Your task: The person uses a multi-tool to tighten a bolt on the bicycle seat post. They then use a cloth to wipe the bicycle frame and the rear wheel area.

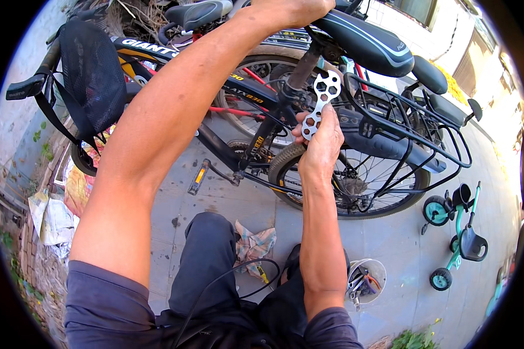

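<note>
My right hand (321, 145) is closed around a flat silver multi-hole hex wrench (327, 87), held upright with its top end free. The wrench stands in front of the black bicycle's seat post (302, 72), above the rear wheel; I cannot tell whether it touches the frame. Up at the top edge, my left hand (297, 10) is closed on the nose of the black saddle (364, 41), its fingertips partly cut off by the picture. My left forearm hides part of the bicycle frame (247, 90). A black rear rack (410, 131) extends right from behind the saddle.
A white bucket (376, 298) of hand tools stands beside my right leg. A crumpled cloth (255, 244) lies between my legs. At the right is a teal child's tricycle (457, 244). Other bicycles crowd behind, one with a grey saddle (198, 14). A black mesh bag (93, 75) hangs at the handlebar.
</note>
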A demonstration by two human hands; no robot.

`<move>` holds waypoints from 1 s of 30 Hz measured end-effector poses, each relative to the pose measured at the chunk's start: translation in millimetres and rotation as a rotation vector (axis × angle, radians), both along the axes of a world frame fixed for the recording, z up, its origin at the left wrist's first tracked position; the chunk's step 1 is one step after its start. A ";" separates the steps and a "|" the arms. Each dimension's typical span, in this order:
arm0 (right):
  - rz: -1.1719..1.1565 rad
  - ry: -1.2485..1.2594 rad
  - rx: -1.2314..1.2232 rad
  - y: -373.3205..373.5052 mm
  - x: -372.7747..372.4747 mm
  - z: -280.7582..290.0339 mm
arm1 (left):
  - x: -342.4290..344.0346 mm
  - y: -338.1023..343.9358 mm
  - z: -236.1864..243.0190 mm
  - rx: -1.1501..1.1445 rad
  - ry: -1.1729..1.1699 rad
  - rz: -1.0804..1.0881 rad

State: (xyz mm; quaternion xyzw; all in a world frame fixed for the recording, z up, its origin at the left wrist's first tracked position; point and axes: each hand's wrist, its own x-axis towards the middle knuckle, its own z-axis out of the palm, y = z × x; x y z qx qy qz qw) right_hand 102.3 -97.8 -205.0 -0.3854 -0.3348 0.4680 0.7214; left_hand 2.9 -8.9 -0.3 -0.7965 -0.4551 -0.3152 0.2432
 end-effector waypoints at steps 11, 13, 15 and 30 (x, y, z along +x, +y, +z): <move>-0.002 0.137 0.027 6.2 4.5 -2.7 | 1.4 1.5 -1.0 -0.023 -0.077 0.021; 0.025 0.207 0.099 9.2 2.6 -6.7 | 1.9 2.4 -1.8 -0.026 -0.079 0.016; -0.037 0.107 0.193 7.7 -0.5 -6.8 | 1.7 2.9 -1.9 -0.010 -0.060 0.004; -0.664 -0.344 0.408 20.8 -12.4 -6.9 | 1.6 -0.4 -1.7 0.014 -0.053 0.013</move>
